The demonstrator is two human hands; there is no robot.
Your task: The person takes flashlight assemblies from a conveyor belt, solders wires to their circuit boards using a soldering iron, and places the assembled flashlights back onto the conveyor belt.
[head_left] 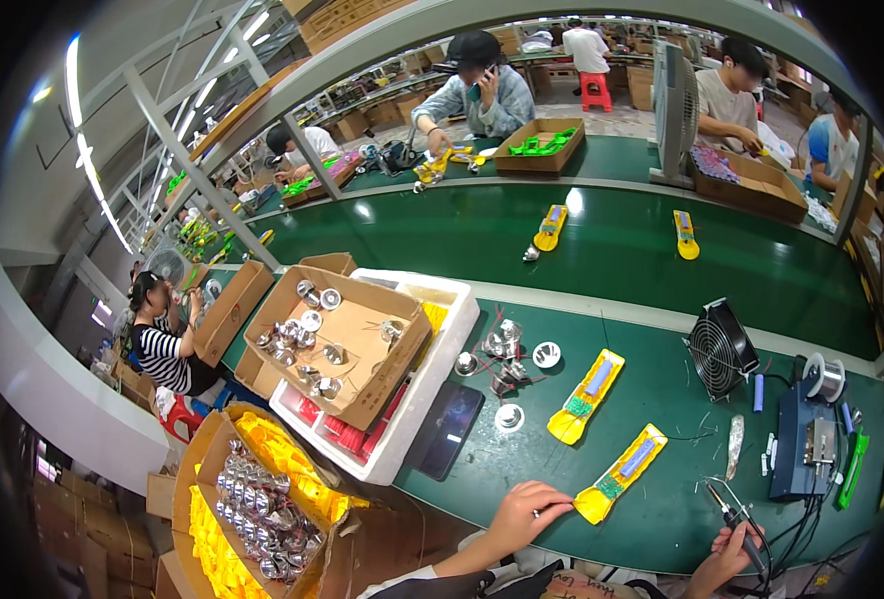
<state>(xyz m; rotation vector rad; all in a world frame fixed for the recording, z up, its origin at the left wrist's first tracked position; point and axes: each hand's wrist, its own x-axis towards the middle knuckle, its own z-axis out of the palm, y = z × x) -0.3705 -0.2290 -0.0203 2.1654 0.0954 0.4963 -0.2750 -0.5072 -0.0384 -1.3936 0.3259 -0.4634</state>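
My left hand (528, 517) is closed, thumb and forefinger pinched at the near-left corner of a yellow plastic housing (584, 506). This housing holds a purple battery cell (638, 458) and a small green circuit board (611, 486), with thin wires sticking out. In my right hand (727, 555), at the table's near edge, is a soldering iron (747, 540), its tip angled up and left, apart from the housing. A second yellow housing (565, 427), fitted alike, lies just beyond. Silver reflector cups (503, 339) with wires sit loose to its left.
A cardboard tray (362, 391) of reflectors rests on a white foam box (384, 467), beside a phone (446, 432). At right stand a black fan (722, 349), a blue soldering station (800, 449) and a solder spool (824, 377). Co-workers sit beyond the green belt (412, 235).
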